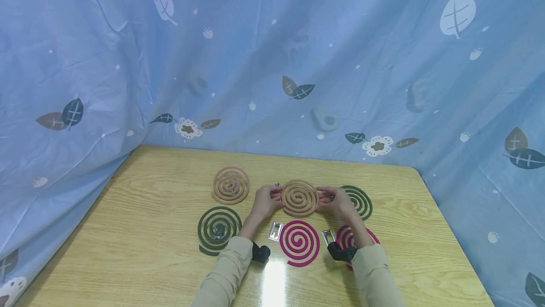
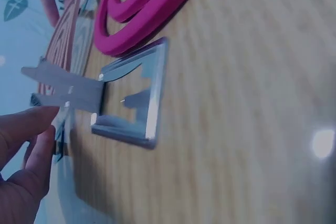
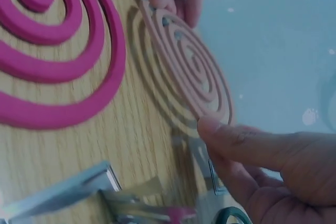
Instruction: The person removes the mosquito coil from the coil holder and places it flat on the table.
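Note:
Both hands hold a light brown mosquito coil (image 1: 299, 197) by opposite edges, raised and tilted above the table. My left hand (image 1: 265, 201) pinches its left side, and my right hand (image 1: 337, 203) its right side with the thumb on the near face. In the right wrist view the brown coil (image 3: 197, 69) casts a shadow on the wood. Just nearer than the hands lies a pink coil (image 1: 318, 245), with a metal stand (image 1: 276, 231) to its left. In the left wrist view this stand (image 2: 152, 93) hides part of the brown coil (image 2: 65, 32).
On the left of the table (image 1: 149, 222) lie another brown coil (image 1: 216, 186) and a dark green coil (image 1: 201, 231), each with metal at its centre. Right of the hands are a green coil (image 1: 369, 205), a second pink coil (image 1: 371, 235) and another metal stand (image 1: 328, 236). A blue curtain (image 1: 238, 61) hangs behind.

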A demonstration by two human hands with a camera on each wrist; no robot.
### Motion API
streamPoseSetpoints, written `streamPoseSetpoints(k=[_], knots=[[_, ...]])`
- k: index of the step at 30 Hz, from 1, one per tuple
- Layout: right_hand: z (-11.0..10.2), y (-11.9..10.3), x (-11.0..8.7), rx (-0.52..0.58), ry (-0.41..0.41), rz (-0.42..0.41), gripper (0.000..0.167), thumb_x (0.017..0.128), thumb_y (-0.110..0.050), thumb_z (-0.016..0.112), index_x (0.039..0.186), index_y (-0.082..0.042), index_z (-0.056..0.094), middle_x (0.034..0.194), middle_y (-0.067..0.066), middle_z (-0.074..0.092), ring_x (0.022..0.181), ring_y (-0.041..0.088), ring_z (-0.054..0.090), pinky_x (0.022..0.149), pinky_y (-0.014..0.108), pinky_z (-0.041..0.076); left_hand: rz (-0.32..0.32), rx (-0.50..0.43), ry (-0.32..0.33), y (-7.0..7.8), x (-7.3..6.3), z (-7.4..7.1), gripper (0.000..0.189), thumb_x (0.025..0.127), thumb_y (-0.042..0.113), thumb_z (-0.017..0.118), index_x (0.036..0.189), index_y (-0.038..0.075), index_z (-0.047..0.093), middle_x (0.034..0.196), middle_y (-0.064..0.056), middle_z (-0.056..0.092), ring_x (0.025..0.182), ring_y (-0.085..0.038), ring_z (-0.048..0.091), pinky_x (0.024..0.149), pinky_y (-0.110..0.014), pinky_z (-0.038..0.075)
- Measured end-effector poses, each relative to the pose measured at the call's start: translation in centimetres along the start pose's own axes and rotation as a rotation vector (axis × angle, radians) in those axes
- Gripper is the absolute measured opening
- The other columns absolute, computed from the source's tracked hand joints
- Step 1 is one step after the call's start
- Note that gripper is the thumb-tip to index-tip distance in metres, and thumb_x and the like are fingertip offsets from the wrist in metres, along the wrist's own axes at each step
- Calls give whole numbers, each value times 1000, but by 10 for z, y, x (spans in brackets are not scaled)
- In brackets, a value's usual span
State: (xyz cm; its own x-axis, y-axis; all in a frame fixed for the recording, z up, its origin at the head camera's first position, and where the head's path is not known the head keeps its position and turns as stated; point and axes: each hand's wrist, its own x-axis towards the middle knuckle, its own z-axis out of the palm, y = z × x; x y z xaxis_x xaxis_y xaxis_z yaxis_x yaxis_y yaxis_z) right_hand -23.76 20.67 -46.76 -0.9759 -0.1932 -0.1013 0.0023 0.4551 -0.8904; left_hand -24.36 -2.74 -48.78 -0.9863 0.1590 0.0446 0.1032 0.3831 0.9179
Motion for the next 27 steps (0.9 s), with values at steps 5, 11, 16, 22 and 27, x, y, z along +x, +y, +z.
streamPoseSetpoints(k=[5, 11, 16, 22, 27], knots=[[-3, -1, 3, -45, -30, -30, 47, 80, 9, 71, 123, 13, 56, 100, 24, 66, 90, 31, 65, 77, 30, 59, 3, 25, -10, 2, 2, -2, 44, 76, -9, 74, 119, -6, 63, 111, -22, 66, 100, -29, 66, 83, -27, 58], [-7, 2, 6, -54, -74, -46, 50, 77, 10, 73, 124, 14, 55, 102, 24, 65, 91, 32, 64, 75, 30, 60, -5, 33, -40, 4, 3, -2, 43, 77, -9, 74, 118, -8, 63, 112, -23, 65, 100, -29, 65, 84, -28, 57], [-10, 10, 10, -48, -103, -49, 52, 77, 8, 74, 125, 14, 54, 101, 22, 65, 90, 30, 65, 75, 28, 59, 4, 33, -50, 4, 3, -1, 42, 77, -9, 74, 117, -9, 63, 112, -23, 65, 100, -30, 65, 85, -29, 57], [-12, 15, 13, -58, -131, -92, 55, 77, 7, 75, 126, 15, 52, 101, 24, 64, 90, 33, 66, 75, 29, 60, 4, 41, -52, 4, 4, 0, 42, 77, -10, 73, 118, -9, 62, 112, -24, 65, 101, -31, 65, 85, -30, 57], [-13, 14, 12, -76, -133, -103, 52, 78, 7, 74, 125, 14, 54, 106, 26, 64, 91, 33, 66, 76, 29, 60, 5, 50, -52, 3, 5, 1, 42, 77, -10, 73, 118, -9, 62, 112, -24, 65, 101, -31, 65, 85, -30, 57]])
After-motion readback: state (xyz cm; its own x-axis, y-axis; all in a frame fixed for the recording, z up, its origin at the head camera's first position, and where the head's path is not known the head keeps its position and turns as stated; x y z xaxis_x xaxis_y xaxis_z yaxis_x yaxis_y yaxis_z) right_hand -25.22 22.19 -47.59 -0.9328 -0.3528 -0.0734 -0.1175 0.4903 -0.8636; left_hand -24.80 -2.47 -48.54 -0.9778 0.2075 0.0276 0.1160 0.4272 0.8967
